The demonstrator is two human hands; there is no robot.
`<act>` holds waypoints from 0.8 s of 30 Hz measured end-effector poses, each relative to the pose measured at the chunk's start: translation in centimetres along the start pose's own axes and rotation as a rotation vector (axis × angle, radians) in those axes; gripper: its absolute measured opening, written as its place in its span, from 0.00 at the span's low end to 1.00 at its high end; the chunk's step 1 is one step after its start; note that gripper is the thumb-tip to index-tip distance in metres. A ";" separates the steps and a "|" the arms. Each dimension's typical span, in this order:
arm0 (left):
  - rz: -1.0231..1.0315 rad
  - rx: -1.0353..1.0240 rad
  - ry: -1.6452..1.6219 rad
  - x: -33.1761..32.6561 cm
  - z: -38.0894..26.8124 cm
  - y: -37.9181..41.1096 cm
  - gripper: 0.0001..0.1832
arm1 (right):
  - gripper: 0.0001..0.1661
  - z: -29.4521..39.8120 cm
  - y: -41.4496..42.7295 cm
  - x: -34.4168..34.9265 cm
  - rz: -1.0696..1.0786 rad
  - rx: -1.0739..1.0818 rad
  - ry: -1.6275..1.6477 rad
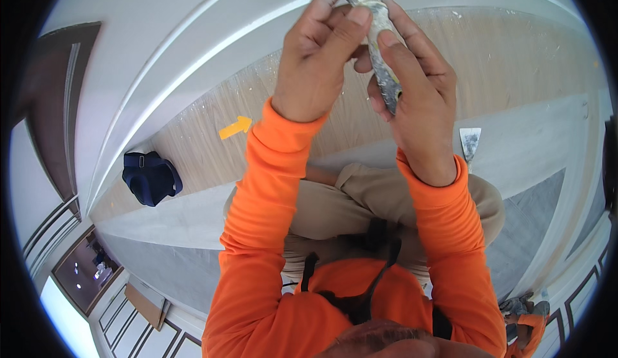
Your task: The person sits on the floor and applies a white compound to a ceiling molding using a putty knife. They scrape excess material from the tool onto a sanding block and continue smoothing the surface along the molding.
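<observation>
A putty knife [382, 44], its blade and handle crusted with pale filler, is held up in front of me with the blade pointing away. My left hand [321, 51] pinches it where blade meets handle, the thumb on top. Around the handle closes my right hand [420, 82], its thumb lying along the upper side. The blade's far end is cut off by the picture's top edge. A second putty knife [470, 143] with a smeared blade lies on the pale floor covering, beside my right forearm, its handle partly hidden.
A wood-look floor strip [502, 63] with white specks runs along the white wall moulding [203, 58]. On it are a dark blue bag [150, 177] and a yellow arrow marker [235, 127]. Boards [145, 305] lean at lower left. Another person [528, 326] in orange is at lower right.
</observation>
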State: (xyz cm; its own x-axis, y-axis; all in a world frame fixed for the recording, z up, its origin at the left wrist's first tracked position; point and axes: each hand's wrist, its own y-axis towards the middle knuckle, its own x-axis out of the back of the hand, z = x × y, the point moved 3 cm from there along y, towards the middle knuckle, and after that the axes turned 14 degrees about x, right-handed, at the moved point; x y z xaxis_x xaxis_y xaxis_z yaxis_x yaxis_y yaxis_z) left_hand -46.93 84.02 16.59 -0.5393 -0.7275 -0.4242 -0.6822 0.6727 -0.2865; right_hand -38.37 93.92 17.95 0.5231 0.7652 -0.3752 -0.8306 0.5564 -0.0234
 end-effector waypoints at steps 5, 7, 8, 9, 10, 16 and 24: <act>-0.194 0.084 -0.002 0.0 -0.7 -0.7 0.22 | 0.31 -0.1 -0.3 -1.0 0.003 -0.111 0.083; -0.174 0.057 0.026 1.0 0.0 -0.5 0.22 | 0.32 0.2 -0.3 -0.8 0.009 -0.122 0.106; -0.137 0.029 0.013 2.2 0.1 -0.7 0.19 | 0.31 0.3 -0.4 -0.9 0.022 -0.082 0.104; -0.094 -0.001 0.005 2.4 -0.3 -0.6 0.17 | 0.30 0.2 -0.3 -1.0 0.033 -0.035 0.106; -0.085 -0.029 0.062 2.0 -0.3 -0.4 0.16 | 0.30 -0.1 -0.2 -1.0 0.027 0.014 0.086; -0.117 -0.031 0.069 0.0 -0.5 -0.2 0.17 | 0.28 -0.7 0.5 -0.6 0.050 0.200 0.012; -0.106 -0.066 0.030 0.5 -0.6 -0.1 0.18 | 0.28 -1.4 0.4 -0.8 0.063 0.352 -0.093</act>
State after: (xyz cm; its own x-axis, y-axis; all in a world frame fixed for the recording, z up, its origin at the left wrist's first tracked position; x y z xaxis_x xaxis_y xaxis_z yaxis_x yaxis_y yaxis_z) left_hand -47.39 83.50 16.91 -0.4759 -0.7987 -0.3683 -0.7668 0.5818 -0.2710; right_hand -39.38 93.08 16.95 0.5015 0.8189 -0.2793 -0.7536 0.5720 0.3239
